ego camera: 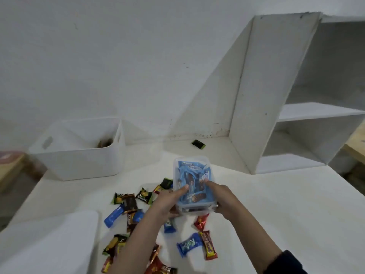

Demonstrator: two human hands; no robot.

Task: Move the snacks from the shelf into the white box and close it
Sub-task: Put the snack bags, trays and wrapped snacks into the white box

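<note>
A clear tub (194, 186) of blue packs is gripped at both sides by the left hand (167, 202) and right hand (223, 198), thumbs steadying it (likely for carrying), well right of the white box (79, 155).

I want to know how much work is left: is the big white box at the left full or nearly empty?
Nearly empty. The white box shows bare walls inside and only one dark snack in its corner.

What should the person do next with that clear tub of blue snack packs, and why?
Probably carry the clear tub leftward and set it into the white box. Both the left hand and right hand grip it above the table, and the box stands open.
</note>
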